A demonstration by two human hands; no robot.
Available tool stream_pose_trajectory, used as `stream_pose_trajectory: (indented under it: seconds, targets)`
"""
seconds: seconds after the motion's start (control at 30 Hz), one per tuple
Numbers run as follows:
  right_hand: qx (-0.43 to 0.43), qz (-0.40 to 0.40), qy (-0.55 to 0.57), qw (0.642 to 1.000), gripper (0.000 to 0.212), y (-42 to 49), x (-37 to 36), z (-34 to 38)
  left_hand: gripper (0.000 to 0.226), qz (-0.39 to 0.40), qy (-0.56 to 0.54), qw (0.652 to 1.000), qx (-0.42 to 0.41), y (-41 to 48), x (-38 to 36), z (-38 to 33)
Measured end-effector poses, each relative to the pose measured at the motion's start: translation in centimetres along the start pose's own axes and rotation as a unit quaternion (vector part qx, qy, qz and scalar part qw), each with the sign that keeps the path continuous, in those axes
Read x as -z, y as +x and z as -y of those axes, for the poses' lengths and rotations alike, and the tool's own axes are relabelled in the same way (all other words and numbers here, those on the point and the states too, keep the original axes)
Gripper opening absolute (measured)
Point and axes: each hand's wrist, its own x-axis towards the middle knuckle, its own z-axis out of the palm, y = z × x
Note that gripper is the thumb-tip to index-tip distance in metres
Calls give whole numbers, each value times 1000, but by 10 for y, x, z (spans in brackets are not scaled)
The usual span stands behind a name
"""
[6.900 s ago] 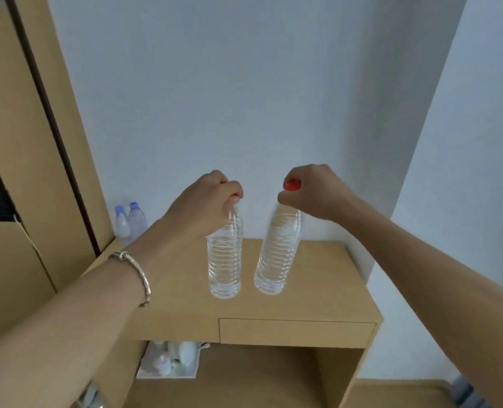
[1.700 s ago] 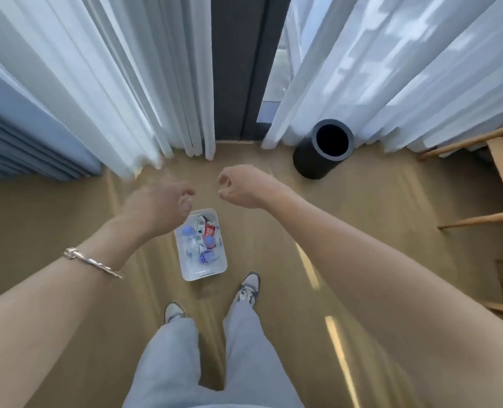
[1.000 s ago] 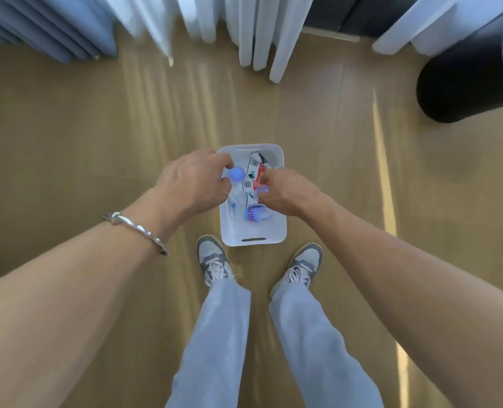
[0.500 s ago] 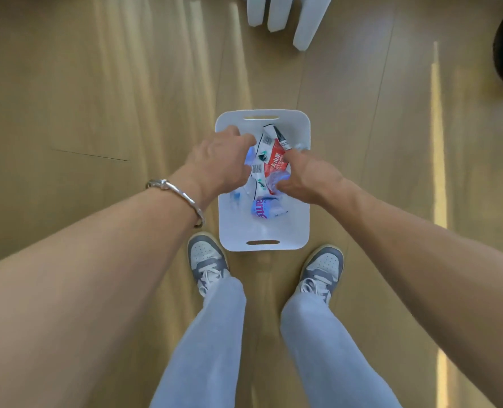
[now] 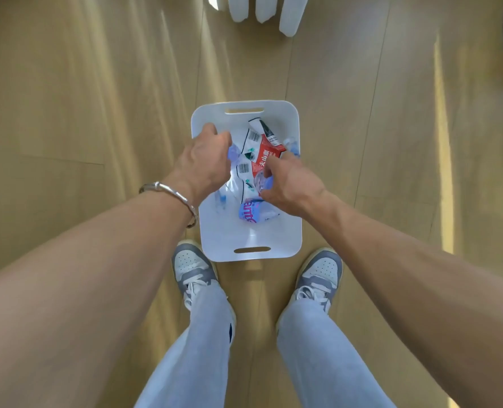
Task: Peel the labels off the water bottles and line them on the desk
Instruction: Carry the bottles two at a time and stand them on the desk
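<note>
Wood floor (image 5: 67, 113); white bin (image 5: 288, 231) at twelve o'clock, red Chinese-lettered label (image 5: 266, 154) inside. Left hand (image 5: 206, 163) grips a bottle (image 5: 233, 150), right hand (image 5: 291, 184) a second bottle (image 5: 263, 182).

This looks like a room in a home or a lodging; which of the two I cannot tell. A pale wood-plank floor (image 5: 67, 113) fills the frame, streaked with light. White curtain hems (image 5: 266, 8) hang down to it at the top centre. A white plastic bin (image 5: 223, 240) with slot handles sits on the floor mid-frame, holding crumpled labels (image 5: 266, 154). The person stands over it in sneakers (image 5: 191, 266) and jeans (image 5: 197, 348).
</note>
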Motion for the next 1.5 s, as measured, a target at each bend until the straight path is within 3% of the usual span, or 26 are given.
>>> stream_pose_trajectory:
  seconds: [0.17, 0.33, 0.73, 0.93, 1.13, 1.33, 1.5]
  targets:
    - [10, -18, 19, 1000, 32, -25, 30, 13, 32, -1, -10, 1000, 1, -23, 35, -8]
    - [29, -31, 22, 999, 33, -70, 106, 50, 35, -7, -18, 1000, -11, -60, 115, -33]
    - [97, -113, -65, 987, 28, -241, 398, 188, 36, -46, 75, 992, -89, -201, 442, -124]
    - [128, -147, -121, 973, 29, -358, 545, 257, 32, -121, 137, 977, -109, -283, 609, -170]
    - [159, -236, -181, 941, 30, -488, 664, 316, 31, -202, 176, 957, -114, -383, 750, -222]
    - [170, -333, -177, 910, 27, -607, 738, 356, 30, -284, 210, 929, -112, -488, 850, -266]
    - [172, -397, -184, 882, 25, -675, 761, 376, 34, -317, 227, 915, -106, -558, 889, -296]
